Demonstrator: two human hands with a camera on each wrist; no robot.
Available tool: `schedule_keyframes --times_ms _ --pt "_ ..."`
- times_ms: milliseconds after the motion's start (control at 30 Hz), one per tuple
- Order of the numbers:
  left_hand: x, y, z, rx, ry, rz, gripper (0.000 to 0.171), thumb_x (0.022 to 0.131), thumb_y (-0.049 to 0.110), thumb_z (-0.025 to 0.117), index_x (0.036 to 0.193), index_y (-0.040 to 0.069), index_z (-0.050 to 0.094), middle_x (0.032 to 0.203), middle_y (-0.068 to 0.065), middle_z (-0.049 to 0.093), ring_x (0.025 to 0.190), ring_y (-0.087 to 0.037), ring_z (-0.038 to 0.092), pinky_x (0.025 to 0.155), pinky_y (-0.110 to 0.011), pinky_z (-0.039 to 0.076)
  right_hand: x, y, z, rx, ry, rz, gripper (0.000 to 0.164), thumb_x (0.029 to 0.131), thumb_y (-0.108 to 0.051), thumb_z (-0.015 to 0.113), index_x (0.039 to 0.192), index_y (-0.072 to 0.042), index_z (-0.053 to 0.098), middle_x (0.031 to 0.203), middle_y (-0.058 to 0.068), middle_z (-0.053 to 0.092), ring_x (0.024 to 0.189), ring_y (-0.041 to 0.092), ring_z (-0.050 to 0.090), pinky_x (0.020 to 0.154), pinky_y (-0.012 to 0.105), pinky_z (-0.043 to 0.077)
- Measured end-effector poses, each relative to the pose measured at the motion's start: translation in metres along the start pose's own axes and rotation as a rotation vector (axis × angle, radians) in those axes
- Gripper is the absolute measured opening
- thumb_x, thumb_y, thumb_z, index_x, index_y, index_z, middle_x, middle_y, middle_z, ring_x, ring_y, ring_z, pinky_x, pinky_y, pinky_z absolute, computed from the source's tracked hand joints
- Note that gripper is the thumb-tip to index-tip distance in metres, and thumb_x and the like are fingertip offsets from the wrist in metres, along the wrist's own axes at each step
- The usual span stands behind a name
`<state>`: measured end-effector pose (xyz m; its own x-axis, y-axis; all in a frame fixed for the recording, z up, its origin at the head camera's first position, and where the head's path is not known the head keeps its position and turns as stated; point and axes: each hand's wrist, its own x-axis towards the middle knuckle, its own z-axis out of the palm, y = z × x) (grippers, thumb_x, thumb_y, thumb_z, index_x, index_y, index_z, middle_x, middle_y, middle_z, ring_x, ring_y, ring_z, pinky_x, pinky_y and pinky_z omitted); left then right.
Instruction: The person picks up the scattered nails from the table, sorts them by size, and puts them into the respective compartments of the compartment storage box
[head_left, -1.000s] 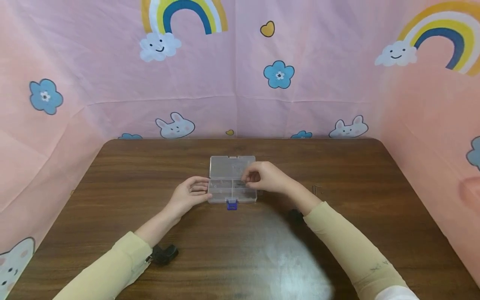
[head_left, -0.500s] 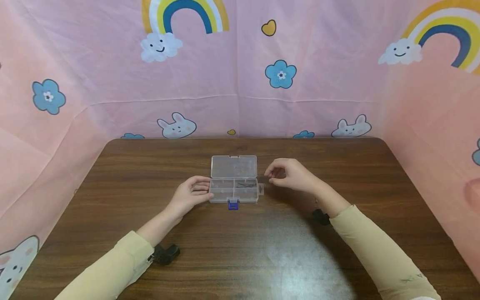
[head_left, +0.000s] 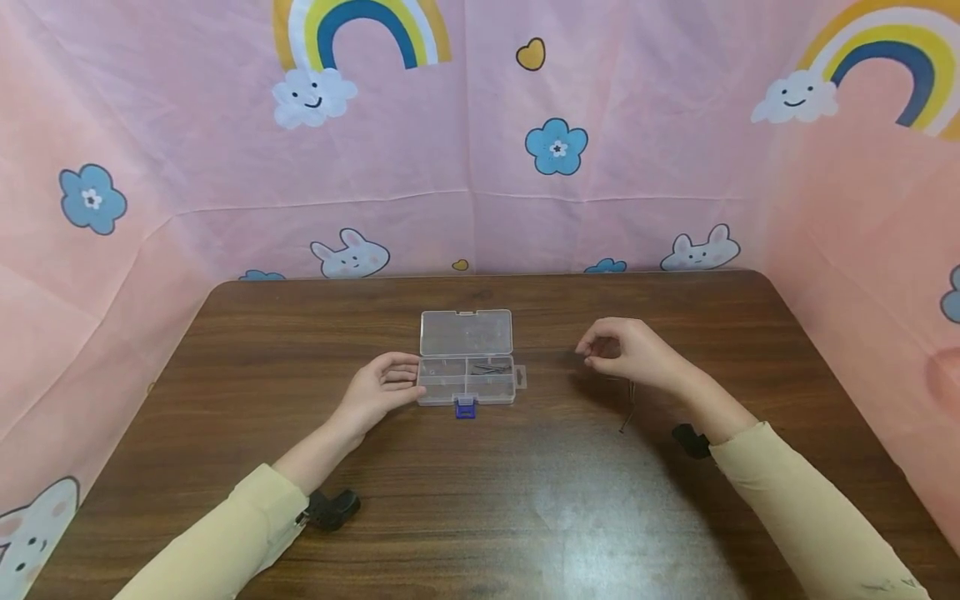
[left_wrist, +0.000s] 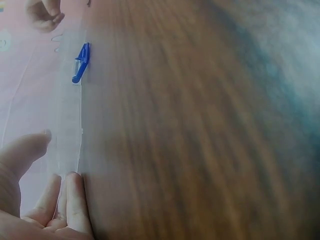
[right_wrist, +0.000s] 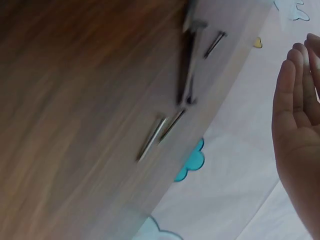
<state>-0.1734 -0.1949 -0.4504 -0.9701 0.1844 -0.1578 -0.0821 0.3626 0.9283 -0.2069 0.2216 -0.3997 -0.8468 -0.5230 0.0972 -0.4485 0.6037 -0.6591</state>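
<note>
A clear plastic compartment box lies on the wooden table with its lid folded back and a blue latch at the front. Several dark nails lie in its back right compartment. My left hand grips the box's left end, thumb at the front corner and fingers towards the back; the left wrist view shows the fingertips against the end wall. To the right, my right hand hovers with loosely bent fingers and nothing visible in them. Loose nails lie on the table close by it.
A clear hanging tab sticks out from the box's right side. Black wrist camera mounts sit under both wrists. A pink patterned cloth surrounds the table's back and sides.
My right hand has left the box's back right compartment and moved rightwards over the loose nails. My left hand and the box have stayed in place.
</note>
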Motion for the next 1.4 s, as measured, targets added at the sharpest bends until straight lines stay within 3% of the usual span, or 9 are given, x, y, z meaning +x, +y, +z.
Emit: schedule_keyframes --times_ms 467,733,900,1133,1400 --pt "-0.002 0.002 0.002 -0.001 0.007 0.001 0.054 0.097 0.01 0.077 0.146 0.0 0.056 0.143 -0.026 0.063 0.129 -0.038 0.065 0.107 -0.031 0.058 -0.04 0.017 -0.012 -0.025 -0.05 0.006 0.015 0.092 0.002 0.078 0.102 -0.009 0.078 0.099 0.0 0.076 0.089 0.008 0.069 0.077 0.026 0.062" --pt "-0.002 0.002 0.002 -0.005 0.007 -0.001 0.053 0.097 0.009 0.077 0.145 0.0 0.056 0.143 -0.026 0.063 0.128 -0.037 0.065 0.103 -0.025 0.058 -0.061 0.023 -0.008 -0.035 -0.046 -0.012 0.016 0.09 0.002 0.08 0.1 -0.011 0.078 0.096 0.003 0.077 0.085 0.001 0.066 0.074 0.024 0.062" --pt "-0.003 0.001 0.002 -0.016 0.007 0.006 0.054 0.096 0.008 0.077 0.144 -0.002 0.056 0.142 -0.026 0.063 0.129 -0.037 0.064 0.1 -0.018 0.056 -0.068 0.026 -0.005 -0.019 -0.072 -0.015 0.017 0.088 0.002 0.083 0.096 -0.012 0.078 0.093 0.001 0.076 0.083 0.0 0.065 0.073 0.023 0.062" --pt "-0.004 0.001 0.002 -0.002 0.007 0.014 0.054 0.096 0.009 0.077 0.145 -0.001 0.056 0.142 -0.026 0.063 0.129 -0.037 0.064 0.103 -0.023 0.057 -0.074 0.028 -0.005 -0.029 -0.135 -0.009 0.018 0.087 0.001 0.083 0.094 -0.015 0.077 0.092 0.0 0.076 0.081 -0.001 0.065 0.072 0.023 0.062" --pt "-0.005 0.0 0.004 -0.006 0.008 0.013 0.054 0.097 0.009 0.077 0.145 -0.002 0.055 0.142 -0.027 0.063 0.129 -0.037 0.064 0.102 -0.021 0.057 -0.078 0.03 -0.003 -0.08 -0.133 -0.015 0.02 0.085 0.0 0.086 0.093 -0.016 0.077 0.092 -0.007 0.074 0.08 -0.001 0.065 0.071 0.023 0.062"
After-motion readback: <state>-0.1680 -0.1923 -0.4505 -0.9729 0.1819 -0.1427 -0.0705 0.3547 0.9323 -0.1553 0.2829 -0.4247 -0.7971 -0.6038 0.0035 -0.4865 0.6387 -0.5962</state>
